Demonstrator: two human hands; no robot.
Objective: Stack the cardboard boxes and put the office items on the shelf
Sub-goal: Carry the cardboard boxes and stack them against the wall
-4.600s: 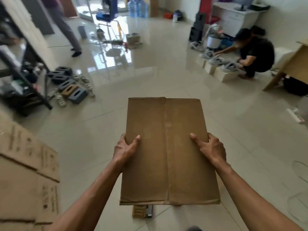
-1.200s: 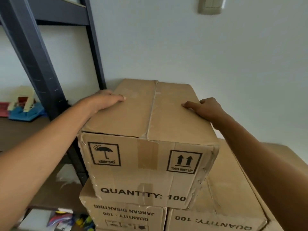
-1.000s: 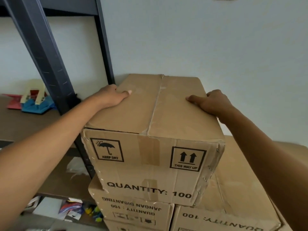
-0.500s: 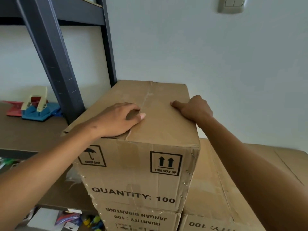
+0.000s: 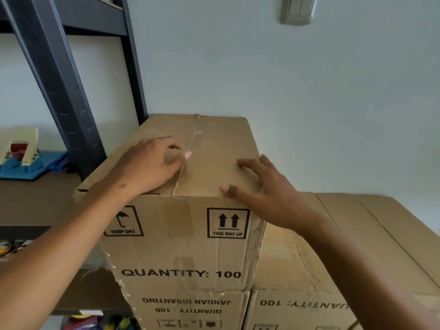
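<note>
Neither grip is closing round anything: the left hand (image 5: pixel 152 165) is lying on the top of the upper cardboard box (image 5: pixel 190 201) with its fingers loosely bent and only its fingertips (image 5: pixel 187 154) touching the cardboard near the centre seam, and the right hand (image 5: pixel 259 184) is lying spread, fingers straight, on the right half of the top with its thumb at the front edge. Both are pressing or resting rather than holding.

The upper cardboard box is sitting on a lower box (image 5: pixel 188 308) whose print is reading upside down, and a neighbouring box (image 5: pixel 333 270) is standing just beside it on the right, its top well below the hands. The upper box's long axis is running away from the person toward the wall. Its left front corner seems to be overhanging the lower box slightly, toward the dark shelf post (image 5: pixel 66 91), so it is probably sitting a little askew.

Judging from this, the stacking step is nearly finishing, and any squaring-up is likely calling for a small push rightward. The left hand is nearer that overhanging corner, and nearer the shelf (image 5: pixel 35 198), where a hole punch (image 5: pixel 21 148) is resting on a blue item. The office items to be shelved are not clearly showing here.
</note>
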